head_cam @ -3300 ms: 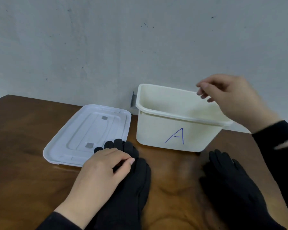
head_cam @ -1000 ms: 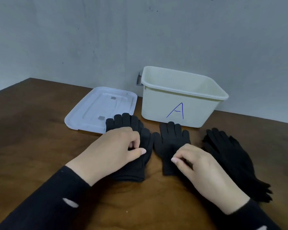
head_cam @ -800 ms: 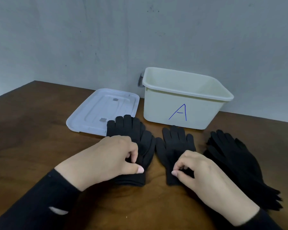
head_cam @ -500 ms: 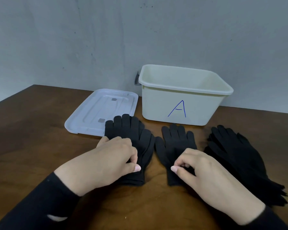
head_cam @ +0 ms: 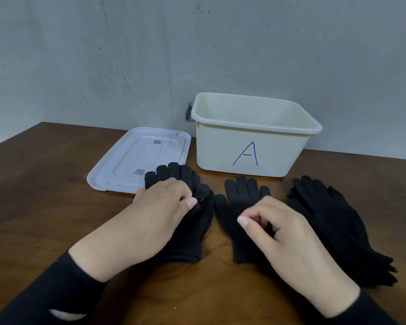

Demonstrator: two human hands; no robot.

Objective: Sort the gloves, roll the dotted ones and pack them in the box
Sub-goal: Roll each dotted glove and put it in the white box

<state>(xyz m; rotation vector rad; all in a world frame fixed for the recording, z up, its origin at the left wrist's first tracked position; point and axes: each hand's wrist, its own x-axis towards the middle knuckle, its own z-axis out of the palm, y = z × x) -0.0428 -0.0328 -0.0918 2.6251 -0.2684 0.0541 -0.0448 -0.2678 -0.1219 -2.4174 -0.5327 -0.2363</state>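
Note:
Three groups of black gloves lie on the brown table in front of the cream box [head_cam: 223, 151] marked "A". My left hand [head_cam: 161, 211] rests on the left glove stack [head_cam: 192, 235] and pinches its top glove near the thumb. My right hand [head_cam: 279, 233] lies on the single middle glove [head_cam: 242, 195] with fingers curled, pinching its fabric. A pile of several gloves [head_cam: 333, 221] sits to the right, untouched. No dots show on any glove from here.
The white lid [head_cam: 129, 160] lies flat to the left of the box, with the left gloves' fingertips overlapping its near edge. A grey wall stands right behind the box. The box is open and looks empty.
My right hand has come down from the box rim, and a single glove now lies in the middle. In the last second both hands stay pinching their gloves, barely shifting.

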